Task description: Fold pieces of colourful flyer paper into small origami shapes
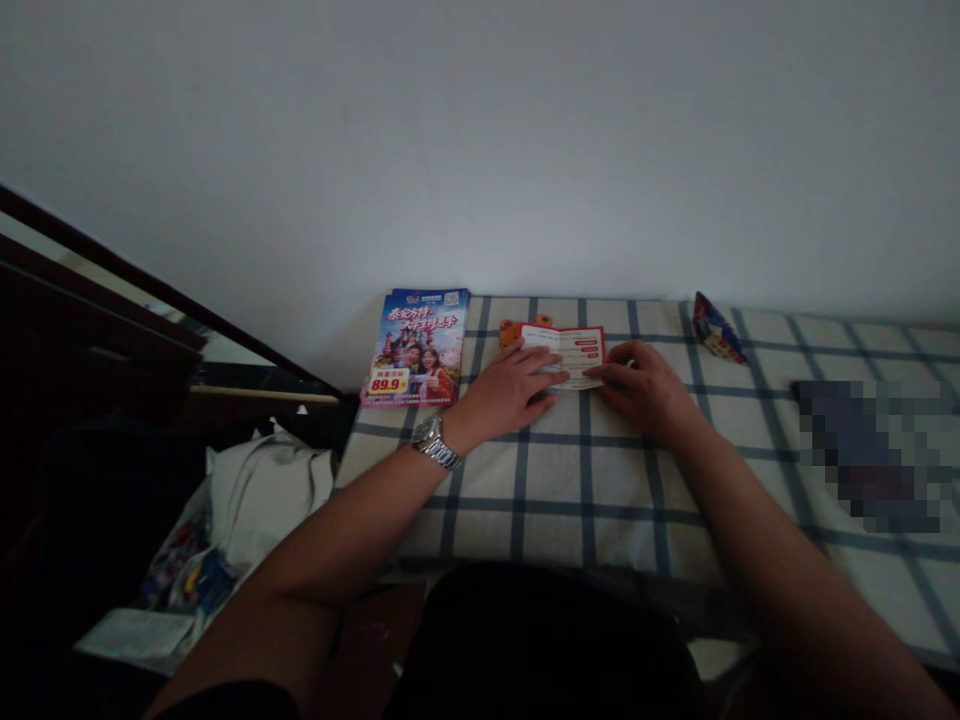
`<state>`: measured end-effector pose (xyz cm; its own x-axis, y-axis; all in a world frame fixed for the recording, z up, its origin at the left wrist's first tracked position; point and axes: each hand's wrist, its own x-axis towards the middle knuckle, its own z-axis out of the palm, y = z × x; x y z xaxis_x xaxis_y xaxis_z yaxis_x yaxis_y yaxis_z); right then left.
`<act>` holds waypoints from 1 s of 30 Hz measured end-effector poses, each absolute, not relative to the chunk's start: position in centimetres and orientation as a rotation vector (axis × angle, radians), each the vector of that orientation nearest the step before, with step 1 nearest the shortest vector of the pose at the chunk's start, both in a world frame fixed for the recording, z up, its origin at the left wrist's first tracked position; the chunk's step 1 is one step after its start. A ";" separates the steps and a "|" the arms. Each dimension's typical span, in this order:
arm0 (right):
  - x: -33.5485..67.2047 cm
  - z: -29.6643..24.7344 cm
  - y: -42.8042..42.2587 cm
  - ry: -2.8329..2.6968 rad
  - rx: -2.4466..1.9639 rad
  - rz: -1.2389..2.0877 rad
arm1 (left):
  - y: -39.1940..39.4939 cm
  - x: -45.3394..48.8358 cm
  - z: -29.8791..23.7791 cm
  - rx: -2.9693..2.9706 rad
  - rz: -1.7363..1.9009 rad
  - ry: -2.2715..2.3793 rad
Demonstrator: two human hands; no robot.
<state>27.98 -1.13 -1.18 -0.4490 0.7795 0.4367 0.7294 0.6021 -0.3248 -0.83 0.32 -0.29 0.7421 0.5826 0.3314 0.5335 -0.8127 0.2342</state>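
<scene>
A small white leaflet (577,350) with a red border and printed text lies unfolded on the checked cloth. Its left part is under my left hand (517,385), whose fingers are stretched out and rest flat on the paper. At the leaflet's right edge, my right hand (637,385) has its thumb and fingers bent together around the border. An orange patterned piece (510,333) shows behind the leaflet's upper left corner, partly hidden. To the left of my left hand is a stack of blue and pink flyers (416,350) marked 89.9.
The checked cloth (555,520) covers a surface against a white wall (480,150). A crumpled blue and red packet (718,330) stands at the back right, with a blurred dark object (862,450) nearer. A white bag (262,485) is low on the left, near a dark wooden rail (165,290).
</scene>
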 end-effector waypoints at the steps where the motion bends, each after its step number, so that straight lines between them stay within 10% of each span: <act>1: 28.0 -1.1 -1.2 -2.281 -1.182 0.102 | 0.4 -0.8 -0.4 2.813 0.595 0.897; 30: 26.9 -1.0 -0.6 -2.172 -1.305 0.179 | 0.4 -0.2 -1.0 2.814 0.641 0.739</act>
